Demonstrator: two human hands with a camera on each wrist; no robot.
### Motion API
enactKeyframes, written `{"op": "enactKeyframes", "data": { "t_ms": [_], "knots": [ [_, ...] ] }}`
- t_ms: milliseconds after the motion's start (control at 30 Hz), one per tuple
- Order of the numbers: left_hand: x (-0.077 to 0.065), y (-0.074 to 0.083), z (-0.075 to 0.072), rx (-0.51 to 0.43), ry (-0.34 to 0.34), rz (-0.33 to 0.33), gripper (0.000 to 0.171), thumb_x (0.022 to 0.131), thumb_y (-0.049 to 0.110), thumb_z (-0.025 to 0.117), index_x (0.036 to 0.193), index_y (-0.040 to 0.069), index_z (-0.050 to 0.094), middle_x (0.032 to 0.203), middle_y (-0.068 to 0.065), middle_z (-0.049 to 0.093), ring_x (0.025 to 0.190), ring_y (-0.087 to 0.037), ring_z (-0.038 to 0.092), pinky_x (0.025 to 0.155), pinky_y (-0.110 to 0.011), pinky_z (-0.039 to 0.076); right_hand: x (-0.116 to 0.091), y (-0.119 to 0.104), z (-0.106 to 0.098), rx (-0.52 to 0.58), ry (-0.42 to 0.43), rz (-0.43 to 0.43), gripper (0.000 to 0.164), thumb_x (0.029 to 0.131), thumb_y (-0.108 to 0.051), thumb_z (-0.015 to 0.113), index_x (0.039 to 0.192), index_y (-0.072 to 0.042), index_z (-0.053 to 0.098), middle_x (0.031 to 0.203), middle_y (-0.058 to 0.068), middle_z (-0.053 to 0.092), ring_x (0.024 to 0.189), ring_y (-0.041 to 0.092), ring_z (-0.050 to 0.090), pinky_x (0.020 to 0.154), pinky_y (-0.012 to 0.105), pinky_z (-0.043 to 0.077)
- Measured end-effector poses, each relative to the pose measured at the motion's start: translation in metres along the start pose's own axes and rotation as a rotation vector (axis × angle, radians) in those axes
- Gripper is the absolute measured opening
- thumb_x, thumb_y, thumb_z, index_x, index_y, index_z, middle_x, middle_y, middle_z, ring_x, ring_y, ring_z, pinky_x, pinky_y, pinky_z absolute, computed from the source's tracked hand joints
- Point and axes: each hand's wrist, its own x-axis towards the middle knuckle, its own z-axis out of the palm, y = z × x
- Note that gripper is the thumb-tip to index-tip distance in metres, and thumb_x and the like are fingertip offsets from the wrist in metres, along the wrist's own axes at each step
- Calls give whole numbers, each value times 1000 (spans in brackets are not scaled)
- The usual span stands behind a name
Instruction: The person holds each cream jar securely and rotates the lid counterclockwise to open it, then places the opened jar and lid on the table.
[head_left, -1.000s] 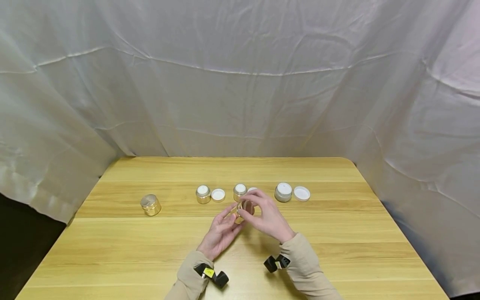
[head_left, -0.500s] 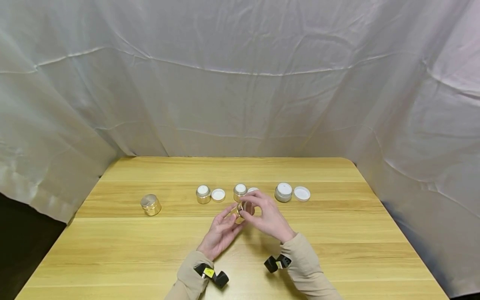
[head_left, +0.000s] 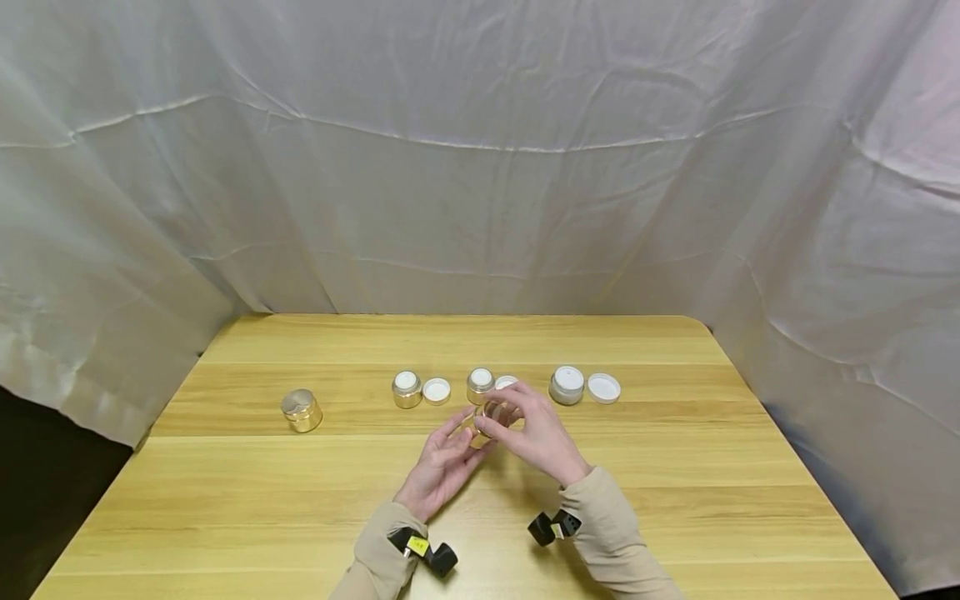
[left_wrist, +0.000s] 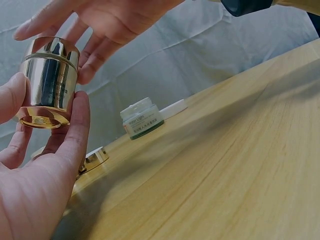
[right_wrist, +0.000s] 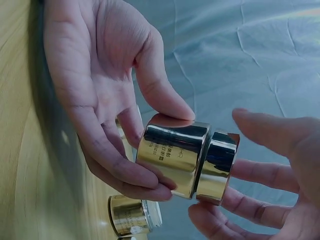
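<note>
My left hand (head_left: 442,471) holds a shiny gold cosmetic jar (right_wrist: 172,155) by its body, raised over the table and tilted, thumb on one side and fingers on the other. Its gold lid (right_wrist: 217,167) sits on the jar with a thin groove between them. Around the lid is my right hand (head_left: 536,433), its fingers spread. In the right wrist view its thumb stands apart from the lid, while one fingertip is right at the lid's edge and other fingers lie behind it.
Three uncapped jars stand in a row behind: two gold-based ones (head_left: 407,398) (head_left: 480,392) and a frosted one (head_left: 567,392). Beside each lies an upturned lid with a white inside (head_left: 437,390). A capped gold jar (head_left: 302,412) stands at left on the wooden table (head_left: 225,500).
My right hand's fingers and thumb have shifted slightly about the lid. The left hand and the jar stay in nearly the same place.
</note>
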Motion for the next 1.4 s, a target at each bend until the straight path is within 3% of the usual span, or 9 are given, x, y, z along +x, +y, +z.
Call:
{"op": "enactKeyframes", "data": {
  "t_ms": [233, 333, 533, 733, 1000, 1200, 1400],
  "knots": [
    [0, 1, 1, -31, -18, 10, 33, 102, -2, 47, 131, 13, 54, 123, 1, 68, 118, -11, 65, 114, -31, 49, 0, -1, -1, -11, -27, -68, 36, 84, -10, 78, 120, -8, 71, 117, 7, 69, 103, 24, 67, 93, 38, 59],
    [0, 1, 1, -35, -15, 12, 33, 102, -2, 47, 130, 13, 55, 121, 1, 69, 116, -11, 66, 114, -31, 49, 0, -1, -1, 13, -31, -68, 37, 85, -11, 78, 120, -9, 71, 121, 7, 68, 110, 25, 66, 97, 40, 58],
    [0, 1, 1, -25, -15, 19, 32, 102, 0, 49, 132, 12, 50, 112, 2, 68, 114, -11, 66, 115, -33, 48, 0, -1, 0, 10, -10, -12, 36, 88, -22, 77, 121, -7, 70, 112, 10, 69, 97, 25, 68, 86, 35, 60],
    [0, 0, 1, -6, -25, 18, 32, 103, 1, 48, 133, 12, 48, 110, 4, 66, 111, -10, 65, 115, -33, 48, 0, -1, 0, -11, 11, -3, 37, 88, -24, 77, 120, -6, 71, 102, 9, 69, 84, 22, 68, 77, 30, 59],
    [0, 1, 1, -31, -25, 16, 34, 102, -2, 48, 132, 13, 54, 120, 0, 69, 116, -12, 66, 114, -32, 49, 0, 0, -1, 20, -49, -76, 38, 85, -8, 77, 122, -5, 69, 118, 10, 69, 94, 27, 67, 88, 43, 59],
    [0, 1, 2, -27, -17, 14, 33, 102, -1, 47, 132, 12, 51, 122, -1, 67, 116, -11, 65, 115, -32, 48, 0, 1, 0, -2, -35, -39, 38, 88, -21, 77, 123, -9, 69, 117, 8, 68, 99, 27, 67, 90, 38, 58],
    [1, 1, 2, -16, -13, 8, 34, 102, 1, 49, 134, 11, 46, 117, 1, 66, 115, -12, 65, 116, -33, 47, -1, 1, 1, -54, -6, 23, 41, 89, -31, 76, 123, -10, 70, 106, 7, 68, 91, 21, 64, 80, 32, 57]
  ]
}}
